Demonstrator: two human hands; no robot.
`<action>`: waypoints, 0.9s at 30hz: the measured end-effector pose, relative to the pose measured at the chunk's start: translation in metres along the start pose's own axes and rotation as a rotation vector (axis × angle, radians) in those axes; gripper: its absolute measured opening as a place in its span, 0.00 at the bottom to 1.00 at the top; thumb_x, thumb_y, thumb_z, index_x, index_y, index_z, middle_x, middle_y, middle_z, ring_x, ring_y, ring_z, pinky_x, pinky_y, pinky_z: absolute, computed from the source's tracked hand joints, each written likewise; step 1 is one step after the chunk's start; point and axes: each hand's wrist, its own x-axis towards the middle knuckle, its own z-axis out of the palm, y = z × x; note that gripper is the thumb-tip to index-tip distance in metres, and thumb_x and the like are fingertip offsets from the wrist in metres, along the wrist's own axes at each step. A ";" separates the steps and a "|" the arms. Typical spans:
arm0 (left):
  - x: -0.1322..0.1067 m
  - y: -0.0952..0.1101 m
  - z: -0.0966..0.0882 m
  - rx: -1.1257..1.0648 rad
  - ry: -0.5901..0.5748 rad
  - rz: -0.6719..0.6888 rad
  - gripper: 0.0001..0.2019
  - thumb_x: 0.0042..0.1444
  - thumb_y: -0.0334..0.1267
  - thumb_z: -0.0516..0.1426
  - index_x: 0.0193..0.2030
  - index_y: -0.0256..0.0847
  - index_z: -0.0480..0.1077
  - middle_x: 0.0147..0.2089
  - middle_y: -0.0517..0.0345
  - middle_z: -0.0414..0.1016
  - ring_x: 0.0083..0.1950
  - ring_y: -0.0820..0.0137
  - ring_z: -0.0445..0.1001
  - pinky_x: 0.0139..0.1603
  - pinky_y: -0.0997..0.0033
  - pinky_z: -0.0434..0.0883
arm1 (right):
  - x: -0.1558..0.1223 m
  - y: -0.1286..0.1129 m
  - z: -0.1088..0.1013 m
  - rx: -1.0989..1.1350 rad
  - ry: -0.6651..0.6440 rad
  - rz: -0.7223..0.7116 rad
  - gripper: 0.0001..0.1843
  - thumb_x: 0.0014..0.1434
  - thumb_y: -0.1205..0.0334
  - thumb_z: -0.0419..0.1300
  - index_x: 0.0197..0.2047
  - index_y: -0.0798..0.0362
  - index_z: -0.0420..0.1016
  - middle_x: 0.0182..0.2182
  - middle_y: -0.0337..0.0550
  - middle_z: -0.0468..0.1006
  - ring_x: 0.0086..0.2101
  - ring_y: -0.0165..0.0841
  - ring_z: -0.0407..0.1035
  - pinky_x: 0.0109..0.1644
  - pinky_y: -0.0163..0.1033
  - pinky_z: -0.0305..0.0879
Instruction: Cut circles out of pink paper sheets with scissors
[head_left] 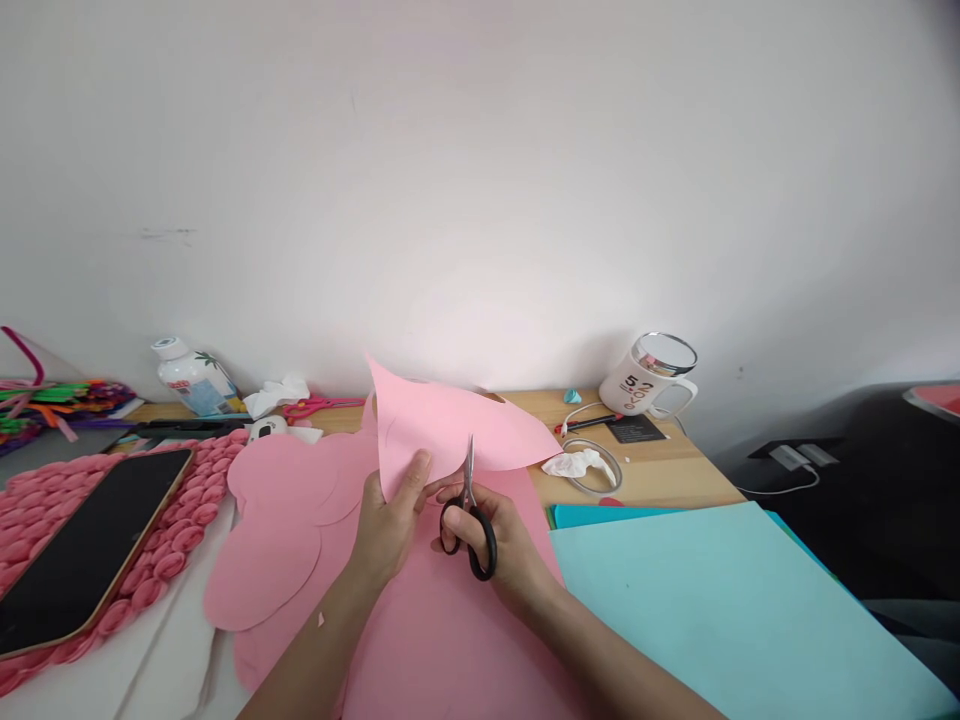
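Pink paper [450, 425], a curved sheet, is held up above the middle of the table [679, 470], in front of the pale wall [480, 200]. The right side of the tabletop is covered by a light blue sheet [697, 590], and below the hands a flat pink sheet [465, 640] is spread. To its left, rounded pink pieces [277, 560] are laid overlapping one another, and beyond these a dark-screened phone [97, 540] is rested on a knobbly pink mat [180, 540].

The raised sheet is set forward of and above both hands. Its long axis is run from left to right, from a corner lifted high to a point dipped low at the right. By the left hand [390, 520], which is the nearer to the lifted corner, the lower left edge is pinched, with the thumb laid on the near face. By the right hand [506, 540], placed just beside it, the black-handled scissors [469, 492] are gripped through their loops. The slim blades are pointed upward, roughly across that long axis, and are met by the sheet's lower edge just right of the left thumb; how far they are parted cannot be told.
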 end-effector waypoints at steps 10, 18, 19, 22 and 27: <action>0.006 -0.010 -0.007 0.125 0.002 0.090 0.15 0.46 0.47 0.63 0.27 0.35 0.70 0.21 0.61 0.68 0.23 0.72 0.67 0.18 0.75 0.65 | 0.001 -0.006 0.000 -0.140 0.036 -0.068 0.18 0.48 0.50 0.65 0.34 0.56 0.71 0.21 0.35 0.68 0.25 0.29 0.63 0.32 0.38 0.61; 0.005 -0.013 -0.006 0.196 0.051 0.100 0.16 0.45 0.47 0.63 0.31 0.33 0.73 0.27 0.53 0.75 0.31 0.67 0.72 0.26 0.72 0.69 | 0.001 -0.006 -0.001 -0.200 0.056 -0.108 0.19 0.47 0.49 0.65 0.27 0.55 0.66 0.23 0.37 0.66 0.27 0.32 0.63 0.33 0.39 0.58; 0.005 -0.013 -0.005 0.196 0.051 0.105 0.16 0.45 0.47 0.63 0.32 0.33 0.73 0.27 0.53 0.75 0.31 0.67 0.72 0.27 0.72 0.70 | 0.002 -0.006 -0.002 -0.196 0.052 -0.109 0.19 0.47 0.49 0.65 0.28 0.55 0.66 0.23 0.36 0.65 0.27 0.31 0.62 0.33 0.39 0.58; 0.006 -0.014 -0.005 0.194 0.052 0.111 0.16 0.46 0.48 0.62 0.31 0.33 0.74 0.27 0.52 0.75 0.31 0.66 0.73 0.28 0.72 0.70 | 0.003 -0.005 -0.002 -0.189 0.051 -0.105 0.20 0.46 0.48 0.65 0.29 0.55 0.66 0.23 0.36 0.64 0.27 0.32 0.62 0.33 0.39 0.58; 0.006 -0.015 -0.004 0.194 0.070 0.114 0.16 0.45 0.47 0.63 0.31 0.33 0.74 0.26 0.53 0.75 0.30 0.67 0.73 0.27 0.72 0.69 | 0.003 -0.006 -0.002 -0.195 0.052 -0.102 0.20 0.46 0.47 0.65 0.31 0.56 0.67 0.24 0.36 0.64 0.27 0.32 0.62 0.33 0.39 0.58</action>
